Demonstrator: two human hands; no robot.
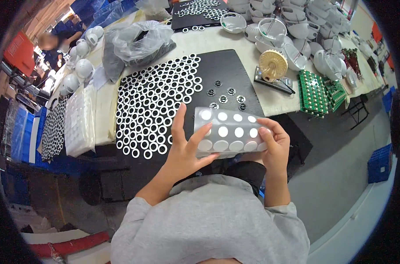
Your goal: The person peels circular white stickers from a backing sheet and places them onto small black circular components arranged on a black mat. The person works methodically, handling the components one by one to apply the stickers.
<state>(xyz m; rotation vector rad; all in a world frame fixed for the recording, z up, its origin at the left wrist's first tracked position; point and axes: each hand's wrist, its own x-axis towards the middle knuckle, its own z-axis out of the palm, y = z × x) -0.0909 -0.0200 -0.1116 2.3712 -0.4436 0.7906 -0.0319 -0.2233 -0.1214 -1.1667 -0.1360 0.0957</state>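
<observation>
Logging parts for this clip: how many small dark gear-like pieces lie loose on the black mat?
6 small dark gear-like pieces on the black mat: 520,189; 505,210; 551,207; 573,225; 512,240 and 533,225. Another at 577,243 may be partly hidden by the held sheet.

Both hands raised at chest height, left hand (187, 152) fingers spread, right hand (274, 147) fingers curled.

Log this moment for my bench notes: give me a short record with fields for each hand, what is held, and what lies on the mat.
left hand: grips the left end of the sheet, thumb on top
right hand: holds the right end
sheet: clear, curved, rows of white round dots
black mat: many white rings in rows on its left part, a few small dark round parts to their right
beyond mat: green circuit boards, white shells
</observation>
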